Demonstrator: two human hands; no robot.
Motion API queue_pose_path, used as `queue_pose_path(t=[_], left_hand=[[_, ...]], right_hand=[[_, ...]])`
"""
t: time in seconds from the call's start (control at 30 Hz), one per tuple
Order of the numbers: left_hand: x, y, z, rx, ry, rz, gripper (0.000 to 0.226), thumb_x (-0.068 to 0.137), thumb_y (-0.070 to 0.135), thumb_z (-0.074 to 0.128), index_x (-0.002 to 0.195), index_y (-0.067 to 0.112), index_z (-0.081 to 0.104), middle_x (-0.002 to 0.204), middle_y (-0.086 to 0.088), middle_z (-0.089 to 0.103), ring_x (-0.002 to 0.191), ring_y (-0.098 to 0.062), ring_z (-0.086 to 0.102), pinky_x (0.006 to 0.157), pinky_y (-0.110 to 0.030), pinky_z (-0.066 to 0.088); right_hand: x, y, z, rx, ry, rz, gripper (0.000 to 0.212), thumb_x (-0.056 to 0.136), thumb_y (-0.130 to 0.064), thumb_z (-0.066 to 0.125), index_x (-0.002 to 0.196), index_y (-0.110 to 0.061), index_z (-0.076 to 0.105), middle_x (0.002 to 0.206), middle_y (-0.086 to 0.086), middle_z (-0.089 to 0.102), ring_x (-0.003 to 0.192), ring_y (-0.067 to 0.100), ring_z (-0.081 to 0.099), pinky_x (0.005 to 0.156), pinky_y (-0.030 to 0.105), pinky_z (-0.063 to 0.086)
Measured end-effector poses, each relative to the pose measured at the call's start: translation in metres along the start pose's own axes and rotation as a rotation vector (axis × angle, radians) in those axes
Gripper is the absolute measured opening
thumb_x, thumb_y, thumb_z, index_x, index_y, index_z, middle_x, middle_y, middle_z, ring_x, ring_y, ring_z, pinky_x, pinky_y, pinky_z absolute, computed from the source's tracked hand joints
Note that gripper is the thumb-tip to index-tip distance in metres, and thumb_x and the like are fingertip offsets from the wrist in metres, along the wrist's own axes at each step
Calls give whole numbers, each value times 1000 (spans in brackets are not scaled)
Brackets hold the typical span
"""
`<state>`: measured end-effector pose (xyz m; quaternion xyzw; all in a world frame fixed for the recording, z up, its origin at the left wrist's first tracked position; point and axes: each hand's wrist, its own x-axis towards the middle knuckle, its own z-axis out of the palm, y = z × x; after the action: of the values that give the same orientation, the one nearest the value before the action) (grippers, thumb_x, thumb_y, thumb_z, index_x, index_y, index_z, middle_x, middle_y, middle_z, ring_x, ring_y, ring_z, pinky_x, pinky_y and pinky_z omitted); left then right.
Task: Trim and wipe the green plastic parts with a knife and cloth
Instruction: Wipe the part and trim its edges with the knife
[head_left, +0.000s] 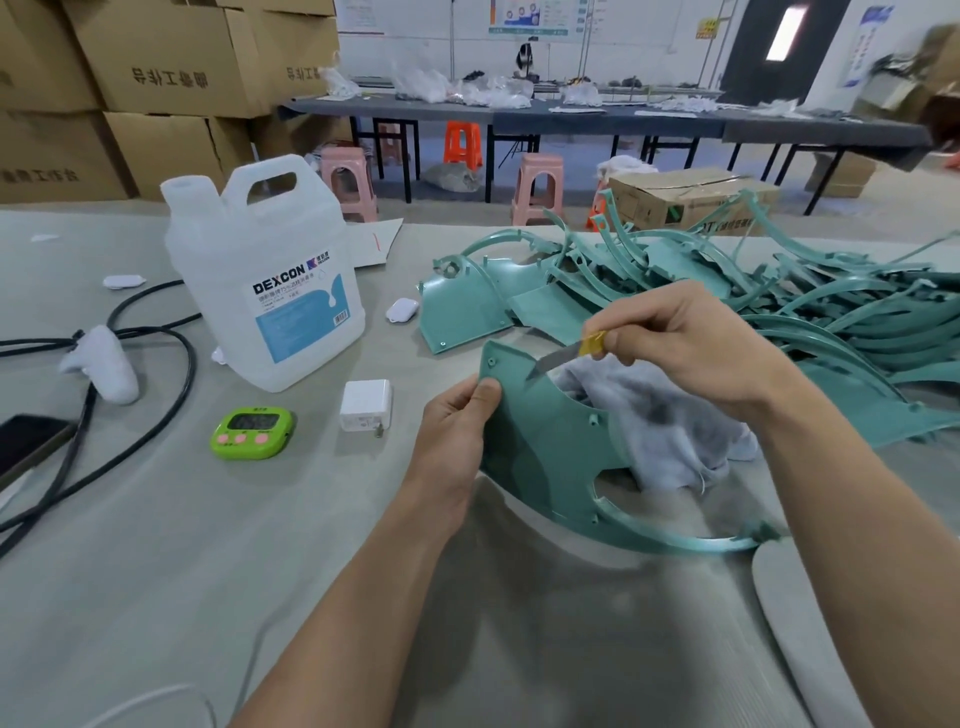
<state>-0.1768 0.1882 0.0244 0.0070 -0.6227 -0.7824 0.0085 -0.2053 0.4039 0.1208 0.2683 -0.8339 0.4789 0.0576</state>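
My left hand (457, 436) grips the left edge of a green plastic part (540, 441), holding it tilted up off the table. My right hand (691, 348) pinches a small knife (563, 356) with a yellow grip; its blade tip touches the part's upper inner edge. A grey-white cloth (660, 415) lies bunched behind the part, under my right wrist. A big pile of green plastic parts (779, 306) spreads across the table's right side.
A white DEXCON jug (270, 280) stands at the left. Near it are a green timer (253, 433), a white charger (365, 404), a white controller (104, 364) and black cables (156, 332). Cardboard boxes and stools stand behind the table.
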Motion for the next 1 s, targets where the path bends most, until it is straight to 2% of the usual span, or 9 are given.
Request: queue_pose_path(t=[0.13,0.2,0.3,0.43,0.57,0.67,0.8,0.9,1.0], left_hand=[[0,1,0,-11,10,4,32,104,29,55,85,28,80,98,-7,76,93,-19,62,88,-40,47],[1,1,1,-6,17,-2,33,104,29,55,83,32,81,94,2,76,92,-15,63,89,-39,48],[1,2,-1,-21,28,-17,32,104,29,55,86,35,81,99,7,78,96,-14,66,95,-38,51],[3,2,-2,-7,36,-16,35,105,28,53,87,36,82,101,6,78,100,-14,67,101,-39,50],[3,2,-2,9,25,-26,36,105,30,51,88,40,80,99,9,78,97,-10,69,98,-36,50],[4,0,-5,-7,8,-23,33,105,29,51,94,34,81,105,2,78,102,-16,69,103,-41,49],[6,-1,-6,-30,-7,-20,32,105,28,51,95,32,81,107,0,78,100,-16,69,103,-41,50],[7,-3,-6,-59,2,-24,31,105,26,52,95,29,82,108,-3,77,105,-21,68,107,-45,48],[8,-3,-6,-64,3,-37,31,105,27,52,97,28,81,112,-3,77,117,-28,65,109,-48,46]], right_hand=[[5,3,15,26,136,-19,37,95,6,61,94,-27,79,82,8,75,67,11,57,68,25,50],[4,5,21,-14,139,8,38,96,4,62,92,-31,79,81,-1,77,67,10,58,70,28,51],[-14,13,12,9,95,27,40,93,8,62,90,-27,81,82,-6,78,70,11,62,70,25,53],[-37,22,20,173,215,21,46,92,15,58,87,-24,83,83,-5,78,74,8,66,73,21,55],[-35,27,38,177,263,46,41,94,13,58,91,-23,79,84,-8,78,78,5,69,81,17,52],[-37,26,38,170,254,62,43,95,11,60,92,-27,80,89,-4,79,84,8,72,82,19,53],[-54,24,19,103,176,79,57,93,11,63,88,-42,82,88,-10,80,84,6,72,83,24,56],[-55,22,11,167,203,47,59,91,15,61,89,-39,83,82,-9,78,77,4,70,75,18,54],[-50,21,26,127,247,24,55,92,13,62,86,-38,82,88,-14,79,86,1,72,82,16,52]])
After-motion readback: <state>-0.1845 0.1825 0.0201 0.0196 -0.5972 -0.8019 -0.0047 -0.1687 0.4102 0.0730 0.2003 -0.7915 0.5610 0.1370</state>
